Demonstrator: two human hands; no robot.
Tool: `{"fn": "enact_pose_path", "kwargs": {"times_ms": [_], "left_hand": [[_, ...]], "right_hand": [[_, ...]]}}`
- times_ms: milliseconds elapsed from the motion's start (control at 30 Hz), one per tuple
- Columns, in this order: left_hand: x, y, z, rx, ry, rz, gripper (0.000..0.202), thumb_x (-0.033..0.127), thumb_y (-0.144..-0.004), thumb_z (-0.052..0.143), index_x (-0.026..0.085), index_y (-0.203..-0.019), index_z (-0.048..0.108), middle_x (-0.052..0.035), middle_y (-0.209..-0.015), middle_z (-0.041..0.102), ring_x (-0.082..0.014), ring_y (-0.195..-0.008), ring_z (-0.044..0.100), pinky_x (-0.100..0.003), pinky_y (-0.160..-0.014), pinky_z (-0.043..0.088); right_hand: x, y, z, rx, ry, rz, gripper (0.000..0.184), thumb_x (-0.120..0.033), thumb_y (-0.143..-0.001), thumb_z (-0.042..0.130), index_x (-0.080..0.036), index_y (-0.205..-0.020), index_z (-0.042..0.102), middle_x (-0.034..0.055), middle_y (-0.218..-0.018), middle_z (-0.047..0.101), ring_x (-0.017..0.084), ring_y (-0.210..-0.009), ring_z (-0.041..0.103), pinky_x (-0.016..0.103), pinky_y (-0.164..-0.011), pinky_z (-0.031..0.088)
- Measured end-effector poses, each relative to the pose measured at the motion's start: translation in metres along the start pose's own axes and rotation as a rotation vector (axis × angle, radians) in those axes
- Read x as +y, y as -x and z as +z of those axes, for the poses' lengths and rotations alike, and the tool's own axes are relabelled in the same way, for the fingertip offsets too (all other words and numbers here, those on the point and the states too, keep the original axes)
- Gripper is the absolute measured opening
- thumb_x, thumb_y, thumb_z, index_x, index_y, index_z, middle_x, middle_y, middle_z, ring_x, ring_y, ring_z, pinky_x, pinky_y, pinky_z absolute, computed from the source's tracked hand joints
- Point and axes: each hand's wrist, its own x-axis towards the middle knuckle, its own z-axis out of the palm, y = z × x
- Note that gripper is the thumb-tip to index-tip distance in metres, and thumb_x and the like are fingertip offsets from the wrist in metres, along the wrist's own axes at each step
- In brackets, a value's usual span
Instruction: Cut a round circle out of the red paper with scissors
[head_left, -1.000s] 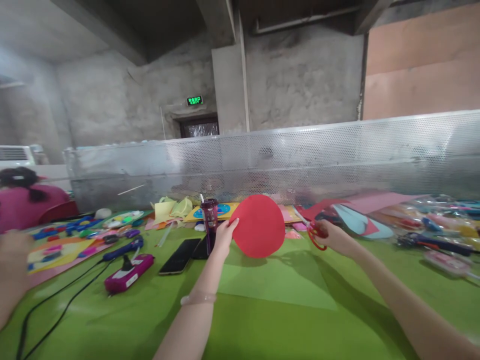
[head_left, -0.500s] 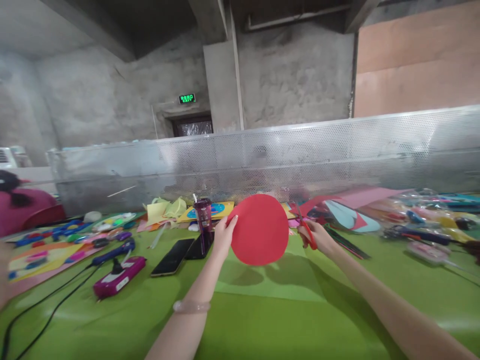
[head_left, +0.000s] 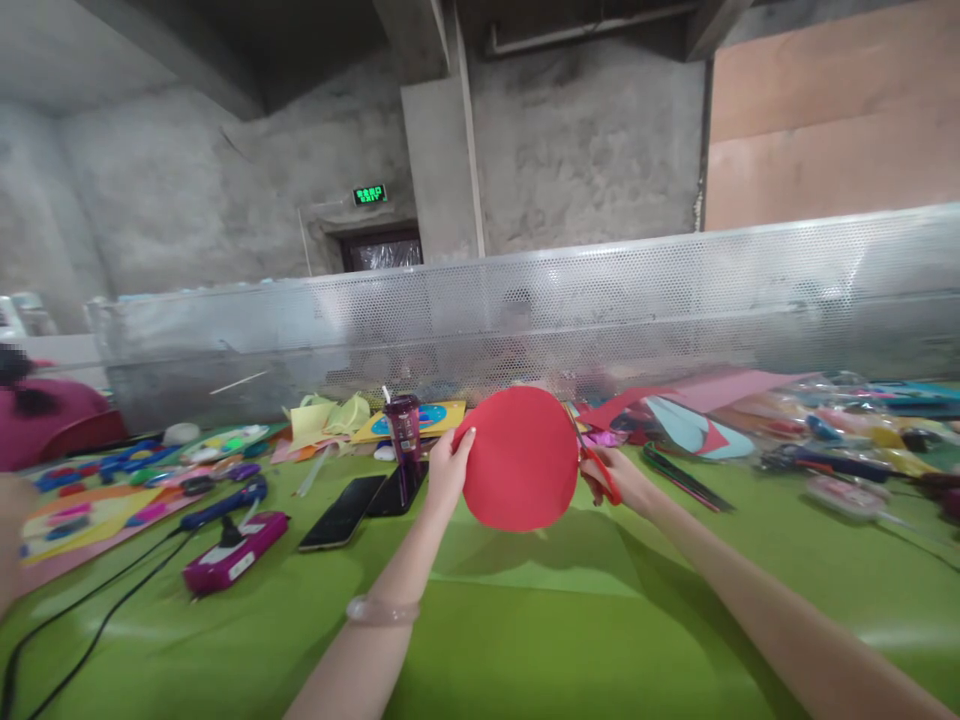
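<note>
A roughly round sheet of red paper (head_left: 521, 458) is held up in front of me, above the green tabletop. My left hand (head_left: 450, 470) pinches its left edge, thumb on the near face. In my right hand (head_left: 615, 475) is a pair of scissors (head_left: 606, 472) with orange-red handles, its blades at the right edge of the red paper. Whether the blades are parted I cannot make out. Beneath the paper a light green sheet (head_left: 540, 560) lies flat on the table.
Left of my arm are two dark phones, one a black phone (head_left: 341, 513), a lidded drink cup (head_left: 405, 430) with a straw, and a purple power strip (head_left: 236, 552) with cables. Coloured paper scraps (head_left: 694, 420) and plastic packets lie right. Another person (head_left: 52, 420) sits far left.
My right hand has moved left with the scissors, bringing the blades to the paper's right edge. My left hand still holds the red paper in nearly the same place.
</note>
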Motion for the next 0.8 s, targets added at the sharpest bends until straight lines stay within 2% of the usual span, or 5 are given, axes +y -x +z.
{"fn": "enact_pose_path", "kwargs": {"times_ms": [533,800], "left_hand": [[0.0030,-0.0004,-0.0015,-0.002,-0.014,-0.044,0.034,0.044,-0.072,0.058,0.015,-0.086,0.066,-0.0070,-0.077,0.067,-0.0237,-0.081,0.060,-0.033,-0.076,0.044],[0.0034,0.0000,-0.0018,-0.003,-0.008,-0.043,0.034,0.044,-0.073,0.057,0.015,-0.088,0.065,-0.0079,-0.084,0.067,-0.0239,-0.084,0.060,-0.034,-0.077,0.044]], "right_hand": [[-0.0003,0.0011,-0.0004,-0.015,-0.018,0.008,0.017,-0.030,-0.070,0.044,-0.019,-0.057,0.043,-0.0063,-0.037,0.044,0.009,-0.035,0.045,0.020,-0.039,0.038],[0.0000,0.0003,-0.0004,-0.031,-0.053,0.001,0.020,-0.032,-0.068,0.048,-0.019,-0.054,0.043,-0.0059,-0.037,0.043,0.008,-0.034,0.042,0.021,-0.039,0.041]]}}
